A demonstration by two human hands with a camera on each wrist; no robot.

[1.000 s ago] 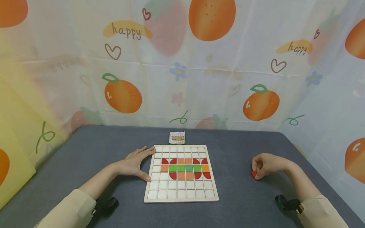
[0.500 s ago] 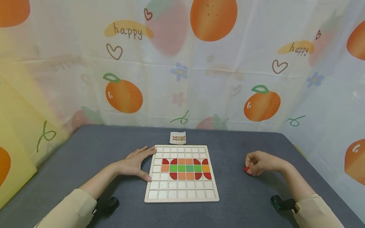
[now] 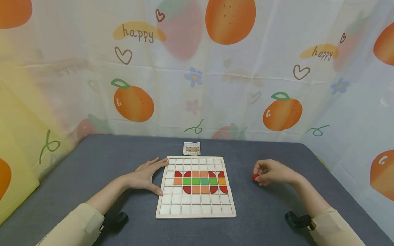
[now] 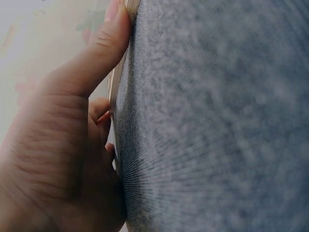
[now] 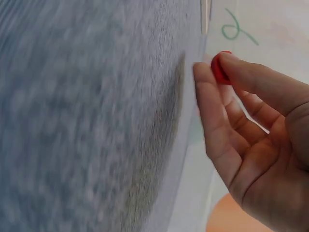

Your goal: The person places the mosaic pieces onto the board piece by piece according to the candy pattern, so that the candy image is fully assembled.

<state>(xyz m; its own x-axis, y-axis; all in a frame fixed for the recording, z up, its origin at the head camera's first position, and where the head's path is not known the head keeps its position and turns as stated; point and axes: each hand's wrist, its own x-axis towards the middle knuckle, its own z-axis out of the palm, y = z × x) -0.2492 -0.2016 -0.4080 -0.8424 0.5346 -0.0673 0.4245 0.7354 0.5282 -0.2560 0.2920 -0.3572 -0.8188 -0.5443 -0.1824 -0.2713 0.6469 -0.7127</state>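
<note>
A pale wooden grid board lies on the dark grey table, with red curved, salmon, green and orange tiles set in its middle rows. My left hand is spread along the board's left side; thumb and fingertips touch its edge, which the left wrist view shows beside the thumb. To the right of the board, above the table, my right hand pinches a small red piece between thumb and fingers. Fingers hide part of this piece, so its full outline cannot be told.
Behind the board lies a small card printed with a coloured grid pattern. A fruit-patterned curtain hangs at the table's back edge. Black straps sit at both wrists. Grey table surface separates the board from the right hand.
My right hand has moved left and slightly away from me, toward the board, carrying the red piece. The left hand and the board have stayed in place.
</note>
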